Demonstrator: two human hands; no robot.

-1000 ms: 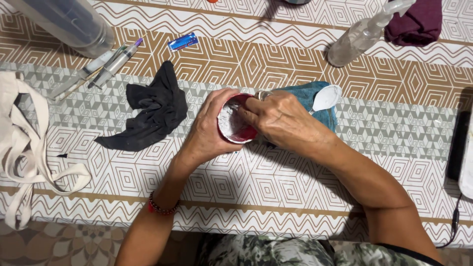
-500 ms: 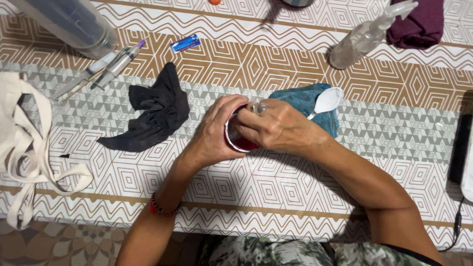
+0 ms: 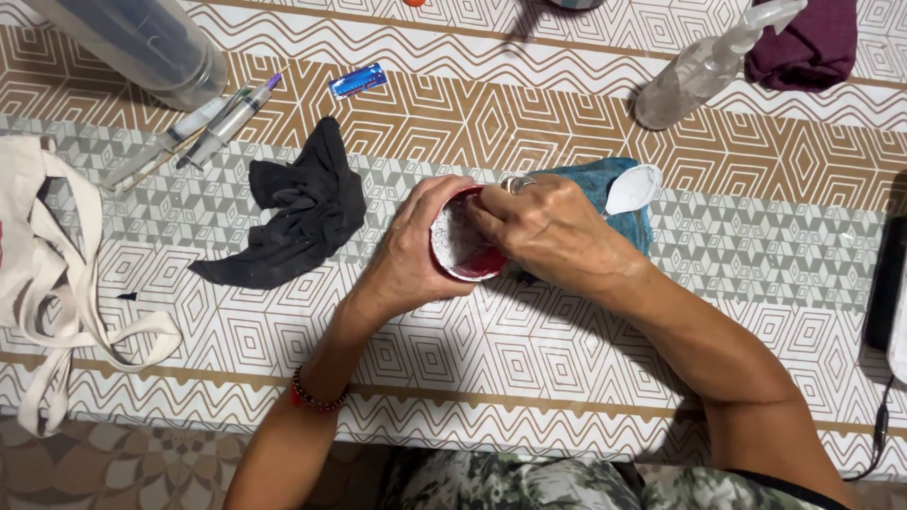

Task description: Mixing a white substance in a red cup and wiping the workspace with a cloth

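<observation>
My left hand (image 3: 408, 253) wraps around a small red bowl (image 3: 461, 253) with a pale, whitish inside, holding it tilted just above the patterned tablecloth (image 3: 529, 349). My right hand (image 3: 548, 231) rests on the bowl's right side, its fingertips reaching inside the rim; whether they hold anything is hidden. A ring shows on one finger. Behind the right hand lies a teal cloth (image 3: 605, 189) with a white spoon (image 3: 633, 187) on it.
A crumpled black cloth (image 3: 298, 217) lies left of the bowl. Further left are a cream tote bag (image 3: 38, 255), syringes (image 3: 203, 127), a large clear cylinder (image 3: 142, 42) and a small blue object (image 3: 359, 80). A clear spray bottle (image 3: 704, 66) and maroon cloth (image 3: 808, 42) sit at the back right.
The bowl has tilted so its pale inside faces up more. My right fingers have shifted from the rim's top down into the bowl.
</observation>
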